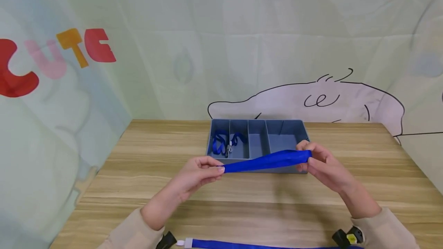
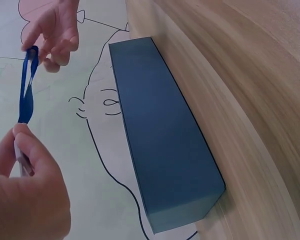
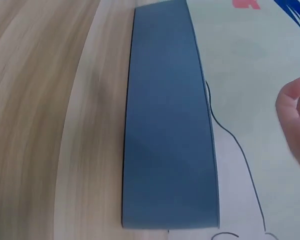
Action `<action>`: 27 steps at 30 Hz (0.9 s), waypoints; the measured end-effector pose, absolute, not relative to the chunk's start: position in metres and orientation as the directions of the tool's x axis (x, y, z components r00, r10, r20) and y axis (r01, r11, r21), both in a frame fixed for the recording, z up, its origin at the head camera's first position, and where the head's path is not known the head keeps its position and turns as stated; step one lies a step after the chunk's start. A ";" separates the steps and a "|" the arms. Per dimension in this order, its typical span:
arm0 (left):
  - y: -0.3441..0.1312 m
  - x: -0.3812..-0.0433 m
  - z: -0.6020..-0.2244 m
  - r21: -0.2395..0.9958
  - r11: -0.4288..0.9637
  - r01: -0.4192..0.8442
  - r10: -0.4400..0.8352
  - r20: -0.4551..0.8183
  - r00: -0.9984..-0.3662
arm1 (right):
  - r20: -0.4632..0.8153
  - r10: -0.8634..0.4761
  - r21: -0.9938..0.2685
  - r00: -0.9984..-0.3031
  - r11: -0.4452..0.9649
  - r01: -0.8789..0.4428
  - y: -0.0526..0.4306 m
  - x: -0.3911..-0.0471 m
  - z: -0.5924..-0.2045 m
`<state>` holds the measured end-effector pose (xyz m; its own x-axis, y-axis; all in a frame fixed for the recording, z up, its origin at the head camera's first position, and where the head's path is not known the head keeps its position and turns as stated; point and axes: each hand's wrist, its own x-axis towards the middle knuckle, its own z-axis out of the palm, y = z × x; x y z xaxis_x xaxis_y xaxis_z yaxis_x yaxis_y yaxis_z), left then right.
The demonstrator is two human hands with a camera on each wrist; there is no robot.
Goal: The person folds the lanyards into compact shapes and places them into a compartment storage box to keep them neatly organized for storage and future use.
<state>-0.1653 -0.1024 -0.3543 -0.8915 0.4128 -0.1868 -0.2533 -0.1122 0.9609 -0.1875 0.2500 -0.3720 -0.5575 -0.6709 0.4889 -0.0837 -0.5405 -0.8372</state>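
A blue lanyard (image 1: 266, 161), doubled into a long loop, is stretched between both hands above the front of a blue-grey divided box (image 1: 287, 139). My left hand (image 1: 197, 174) pinches its narrow end between thumb and fingers; a pale clip piece (image 2: 24, 161) sticks out inside that grip in the left wrist view. At the wider looped end, my right hand (image 1: 327, 168) holds the band by thumb and fingertips. In the right wrist view only part of the right hand (image 3: 296, 117) shows, at the right edge.
Coiled blue lanyards (image 1: 219, 144) with metal hooks lie in the box's two left compartments. Another blue lanyard (image 1: 235, 244) with a white buckle stretches along the near part of the wooden table (image 1: 138, 187). A printed cloth backdrop (image 1: 155, 68) hangs behind.
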 end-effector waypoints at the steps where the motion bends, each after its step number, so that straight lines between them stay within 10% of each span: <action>1: -0.103 -0.165 -0.354 0.961 -0.112 -0.252 0.409 -0.187 -0.893 | 0.482 -0.667 -0.846 -0.568 -0.524 -0.103 0.251 -0.188 -0.372; 16: -0.085 -0.153 -0.354 0.967 -0.099 -0.236 0.376 -0.183 -0.908 | 0.168 -0.122 -0.980 -0.978 -0.124 -0.153 0.230 -0.177 -0.369; 21: -0.087 -0.155 -0.350 0.973 -0.089 -0.212 0.369 -0.165 -0.915 | 0.218 -0.219 -0.972 -0.951 -0.139 -0.191 0.234 -0.180 -0.371; 27: -0.095 -0.159 -0.353 0.968 -0.103 -0.229 0.394 -0.172 -0.903 | 0.399 -0.594 -0.860 -0.698 -0.506 -0.061 0.243 -0.179 -0.371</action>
<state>-0.1589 -0.0946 -0.3529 -0.9031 0.3936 -0.1717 -0.2289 -0.1029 0.9680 -0.1794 0.2426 -0.3713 -0.6980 -0.5943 0.3995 -0.0615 -0.5060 -0.8603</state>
